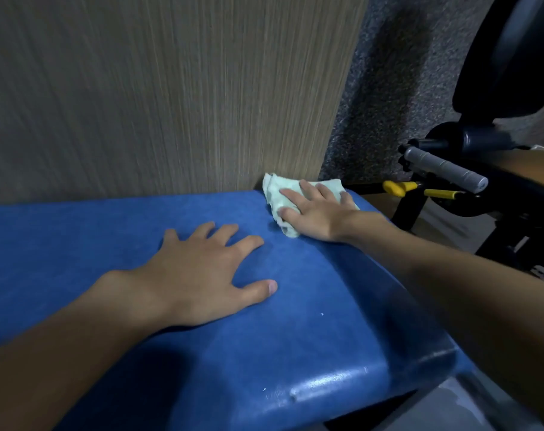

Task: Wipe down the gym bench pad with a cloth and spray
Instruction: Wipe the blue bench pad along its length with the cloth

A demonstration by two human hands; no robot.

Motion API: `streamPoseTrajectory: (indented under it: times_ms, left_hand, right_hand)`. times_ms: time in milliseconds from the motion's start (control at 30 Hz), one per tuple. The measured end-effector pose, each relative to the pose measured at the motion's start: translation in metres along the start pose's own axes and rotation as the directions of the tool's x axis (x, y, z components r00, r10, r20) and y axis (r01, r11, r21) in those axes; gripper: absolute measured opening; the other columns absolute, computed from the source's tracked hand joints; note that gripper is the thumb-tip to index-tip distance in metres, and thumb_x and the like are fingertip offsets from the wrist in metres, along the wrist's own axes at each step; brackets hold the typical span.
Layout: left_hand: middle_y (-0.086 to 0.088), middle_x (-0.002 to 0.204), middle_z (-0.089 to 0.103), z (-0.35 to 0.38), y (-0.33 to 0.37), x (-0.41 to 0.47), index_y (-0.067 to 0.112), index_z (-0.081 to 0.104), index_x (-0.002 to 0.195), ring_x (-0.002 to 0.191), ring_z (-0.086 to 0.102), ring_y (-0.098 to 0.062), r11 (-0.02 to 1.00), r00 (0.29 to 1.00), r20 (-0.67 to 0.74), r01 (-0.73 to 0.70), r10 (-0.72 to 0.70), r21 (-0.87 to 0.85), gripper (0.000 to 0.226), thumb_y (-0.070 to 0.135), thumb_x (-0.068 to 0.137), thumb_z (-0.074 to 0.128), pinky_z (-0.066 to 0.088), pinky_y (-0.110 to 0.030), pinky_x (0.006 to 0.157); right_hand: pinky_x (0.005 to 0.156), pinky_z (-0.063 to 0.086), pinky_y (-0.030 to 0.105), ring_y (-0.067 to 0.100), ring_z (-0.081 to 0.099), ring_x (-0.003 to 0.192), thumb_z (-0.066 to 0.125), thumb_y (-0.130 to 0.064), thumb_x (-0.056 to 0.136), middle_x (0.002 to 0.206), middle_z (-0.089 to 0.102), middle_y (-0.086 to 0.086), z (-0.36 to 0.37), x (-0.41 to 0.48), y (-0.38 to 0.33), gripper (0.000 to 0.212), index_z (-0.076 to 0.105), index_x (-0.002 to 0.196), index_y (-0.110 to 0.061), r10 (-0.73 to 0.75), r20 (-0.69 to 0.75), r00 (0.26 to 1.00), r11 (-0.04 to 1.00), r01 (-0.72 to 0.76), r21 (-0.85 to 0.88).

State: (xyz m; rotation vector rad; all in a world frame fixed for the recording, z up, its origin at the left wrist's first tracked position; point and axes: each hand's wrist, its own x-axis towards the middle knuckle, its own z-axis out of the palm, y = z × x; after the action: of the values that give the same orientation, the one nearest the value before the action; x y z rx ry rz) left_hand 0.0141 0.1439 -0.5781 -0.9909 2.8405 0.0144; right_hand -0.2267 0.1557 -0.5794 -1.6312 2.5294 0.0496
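The blue bench pad [109, 241] fills the lower part of the head view and runs up to a wood-grain wall. A pale green cloth [275, 189], crumpled, lies on the pad's far right corner. My right hand [314, 213] lies flat on top of the cloth, fingers straight and spread, pressing it onto the pad. My left hand [202, 275] rests palm down on the bare pad nearer to me, fingers spread, holding nothing. No spray bottle is in view.
A wood-grain wall panel [171, 88] stands right behind the pad. To the right is black gym equipment with a grey handle [442, 169] and yellow levers [396, 188]. Speckled dark carpet-like wall [389, 88] lies beyond. The pad's rounded front corner [342, 387] drops off at lower right.
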Motion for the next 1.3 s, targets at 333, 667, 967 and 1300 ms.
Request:
streamPoseTrajectory:
  times_ms: [333, 667, 967, 1300]
  left_hand:
    - [0.010, 0.164, 0.009, -0.007, 0.001, -0.004, 0.053, 0.009, 0.148, 0.151, 0.008, -0.018, 1.000, 1.000, 0.010, 0.000, 0.001, -0.029, 0.102, 0.092, 0.054, -0.002, 0.020, -0.058, 0.114]
    - [0.010, 0.162, 0.019, -0.011, -0.003, -0.013, 0.046, 0.023, 0.150, 0.149, 0.016, -0.013, 0.997, 0.999, -0.032, 0.006, -0.009, -0.076, 0.072, 0.079, 0.086, 0.027, 0.022, -0.052, 0.114]
    - [0.011, 0.161, 0.018, -0.008, -0.016, -0.019, 0.049, 0.019, 0.149, 0.149, 0.016, -0.014, 0.998, 0.999, 0.009, 0.037, -0.037, -0.058, 0.098, 0.091, 0.061, 0.005, 0.025, -0.053, 0.113]
    - [0.014, 0.160, 0.016, -0.003, -0.018, -0.016, 0.050, 0.015, 0.147, 0.148, 0.013, -0.011, 1.000, 0.999, -0.052, 0.010, -0.011, -0.027, 0.098, 0.088, 0.059, -0.002, 0.024, -0.053, 0.111]
  right_hand:
    - [0.118, -0.011, 0.055, 0.020, -0.014, 0.151, 0.014, -0.063, 0.094, 0.165, -0.012, -0.007, 0.005, -0.032, -0.002, 0.062, 0.002, 0.153, -0.049, -0.034, 0.011, 0.999, 0.999, 0.034, 0.003]
    - [0.120, -0.011, 0.049, 0.013, -0.025, 0.148, -0.015, -0.071, 0.074, 0.161, -0.026, -0.013, 0.028, -0.203, 0.012, 0.075, -0.019, 0.146, -0.054, -0.183, -0.023, 0.983, 0.977, 0.179, -0.112]
    - [0.119, -0.011, 0.051, 0.013, -0.019, 0.149, 0.007, -0.072, 0.089, 0.163, -0.018, -0.014, 0.018, -0.140, 0.001, 0.063, -0.007, 0.148, -0.057, -0.131, 0.017, 0.991, 0.990, 0.131, -0.046]
    - [0.117, -0.009, 0.057, 0.019, -0.010, 0.152, 0.017, -0.064, 0.094, 0.166, -0.007, -0.008, -0.004, 0.011, -0.030, 0.062, 0.005, 0.153, -0.051, -0.002, 0.017, 1.000, 1.000, 0.002, 0.023]
